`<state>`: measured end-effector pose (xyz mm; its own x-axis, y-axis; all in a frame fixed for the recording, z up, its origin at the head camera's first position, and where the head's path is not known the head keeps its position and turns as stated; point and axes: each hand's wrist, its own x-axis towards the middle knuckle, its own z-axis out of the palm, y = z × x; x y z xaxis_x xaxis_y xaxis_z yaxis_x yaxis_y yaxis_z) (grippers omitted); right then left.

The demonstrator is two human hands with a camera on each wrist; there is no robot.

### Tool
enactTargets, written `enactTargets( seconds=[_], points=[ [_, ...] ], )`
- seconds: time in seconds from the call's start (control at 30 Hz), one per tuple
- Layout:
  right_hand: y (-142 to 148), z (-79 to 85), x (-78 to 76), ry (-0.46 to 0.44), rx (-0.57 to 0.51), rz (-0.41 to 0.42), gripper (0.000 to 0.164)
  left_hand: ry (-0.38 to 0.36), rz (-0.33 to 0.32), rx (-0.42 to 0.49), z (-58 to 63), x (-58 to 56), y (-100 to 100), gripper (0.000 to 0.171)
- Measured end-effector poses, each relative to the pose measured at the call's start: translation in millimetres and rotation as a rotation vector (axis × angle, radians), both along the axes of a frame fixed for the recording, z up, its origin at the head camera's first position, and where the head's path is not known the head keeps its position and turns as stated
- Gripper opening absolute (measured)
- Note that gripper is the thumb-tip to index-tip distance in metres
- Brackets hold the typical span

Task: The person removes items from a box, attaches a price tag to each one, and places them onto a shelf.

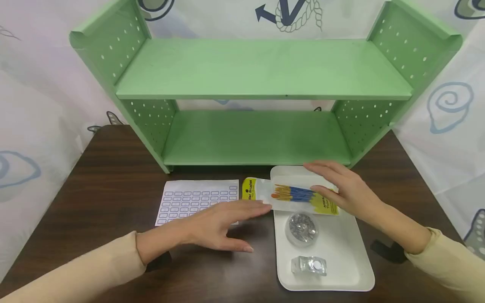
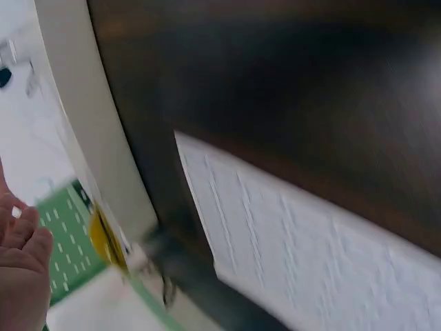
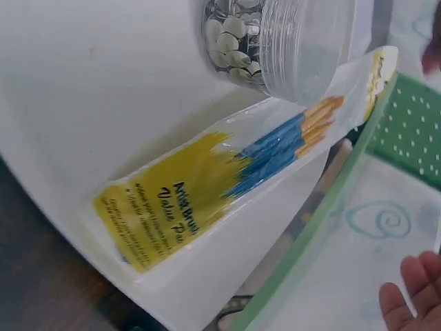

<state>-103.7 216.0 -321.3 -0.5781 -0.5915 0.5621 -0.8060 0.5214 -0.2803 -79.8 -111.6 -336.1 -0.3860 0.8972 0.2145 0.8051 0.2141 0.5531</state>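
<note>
Across the white tray [image 1: 350, 256] lies the brush packet [image 1: 293, 194], overhanging the left rim; a nudge could slide it off. My left fingers [image 1: 242, 211] and right fingers [image 1: 327, 170], loosely extended, hold nothing; dipping low could tip the jar [image 1: 302, 228].

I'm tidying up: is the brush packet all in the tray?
Only partly: the brush packet pokes one yellow end out left of the tray.

Work nook: table [image 1: 212, 273], shelf [image 1: 261, 80], printed drapes [image 1: 38, 97]

The brush packet [image 3: 244, 164] reads "Artist Brush", "Value Pa…".
</note>
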Motion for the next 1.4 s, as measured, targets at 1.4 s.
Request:
enactTargets(
  seconds=[1.4],
  points=[
    [60,-50.3,-11.6,-0.726,0.025,-0.547,0.048,-0.222,0.045,0.013,-44.6,44.8,106,0.034]
  ],
)
